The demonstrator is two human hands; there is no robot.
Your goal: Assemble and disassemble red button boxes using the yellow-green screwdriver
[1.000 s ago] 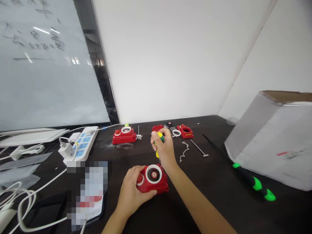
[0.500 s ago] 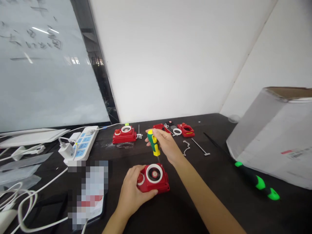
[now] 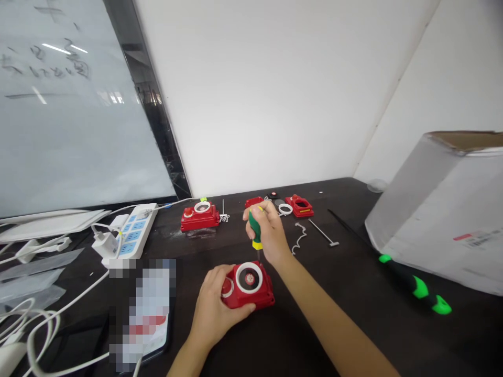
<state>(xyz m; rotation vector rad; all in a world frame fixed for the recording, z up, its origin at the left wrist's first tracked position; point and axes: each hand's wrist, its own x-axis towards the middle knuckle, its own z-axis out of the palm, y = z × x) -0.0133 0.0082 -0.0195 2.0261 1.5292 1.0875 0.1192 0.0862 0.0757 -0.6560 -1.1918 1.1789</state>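
One red alarm box (image 3: 244, 292), at six o'clock, is gripped by the left hand (image 3: 213, 305); near its one o'clock corner, a green-and-yellow screwdriver (image 3: 255, 226) is gripped by the right hand (image 3: 273, 235).

The red box (image 3: 251, 298) looks like smooth, shiny plastic. The screwdriver handle (image 3: 255, 226) looks like plastic, its thin rod (image 3: 259, 255) like metal. The table (image 3: 341, 277) is smooth, the carton (image 3: 426, 220) dull cardboard, and the whiteboard (image 3: 78, 141) shiny like glass.
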